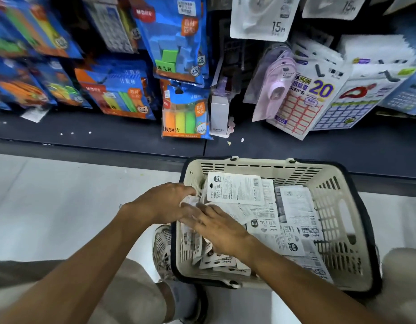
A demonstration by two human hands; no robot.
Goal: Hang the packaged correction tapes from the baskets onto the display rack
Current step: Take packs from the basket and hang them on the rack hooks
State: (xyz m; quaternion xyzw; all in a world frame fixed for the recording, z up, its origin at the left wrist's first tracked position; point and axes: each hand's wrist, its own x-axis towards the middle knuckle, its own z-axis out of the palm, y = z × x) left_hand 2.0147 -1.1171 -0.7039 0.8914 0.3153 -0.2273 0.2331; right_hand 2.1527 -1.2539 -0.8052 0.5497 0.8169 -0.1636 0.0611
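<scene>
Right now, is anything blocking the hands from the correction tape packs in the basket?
Nothing visible. The basket is open-topped, and both the left hand and the right hand are already down on the correction tape packs at its left side.

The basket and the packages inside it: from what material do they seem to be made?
The basket looks like cream moulded plastic with a matte finish: slotted walls, smooth rounded rim. The packages seem to be printed white card backs, though the blur leaves it open.
</scene>
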